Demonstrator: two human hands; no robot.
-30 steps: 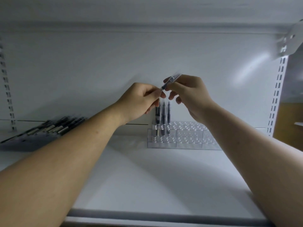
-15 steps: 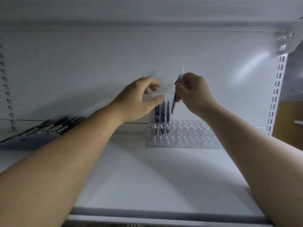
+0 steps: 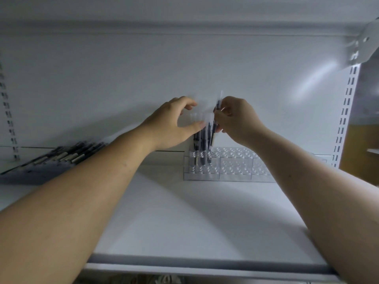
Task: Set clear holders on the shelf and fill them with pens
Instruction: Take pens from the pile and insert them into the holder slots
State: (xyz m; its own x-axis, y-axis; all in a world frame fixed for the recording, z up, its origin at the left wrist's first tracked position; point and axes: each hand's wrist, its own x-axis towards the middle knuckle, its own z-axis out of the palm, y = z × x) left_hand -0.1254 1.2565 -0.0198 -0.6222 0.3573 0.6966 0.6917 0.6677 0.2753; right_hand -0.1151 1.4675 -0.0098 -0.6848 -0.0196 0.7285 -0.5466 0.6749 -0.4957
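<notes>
Though set on the shelf [image 3: 184, 222] already, barely filled: clear holders [image 3: 235, 171], side by side in a row, just off frame centre toward 4 o'clock, near the back wall. Number of modules uncertain; seemingly three.

Standing pens [image 3: 202, 140]: about three, upright, in the 10 o'clock corner of the row. All other sockets apparently bare.

Right hand [image 3: 235, 119], toward 2 o'clock: pinching a further pen [image 3: 218, 104], near upright, tip downward, just beside the standing pens, not yet seated.

Left hand [image 3: 170, 124], toward 11 o'clock: fingers spread wide, gripping nothing. Thumb tip touching or just short of the clear caps; cannot tell which.

Stock pens [image 3: 67, 156]: lying in a dark tray [image 3: 30, 175] at 9 o'clock, well apart from the holders.

Judged: placing of holders done, filling at an early stage, most of the stock left to transfer.
</notes>
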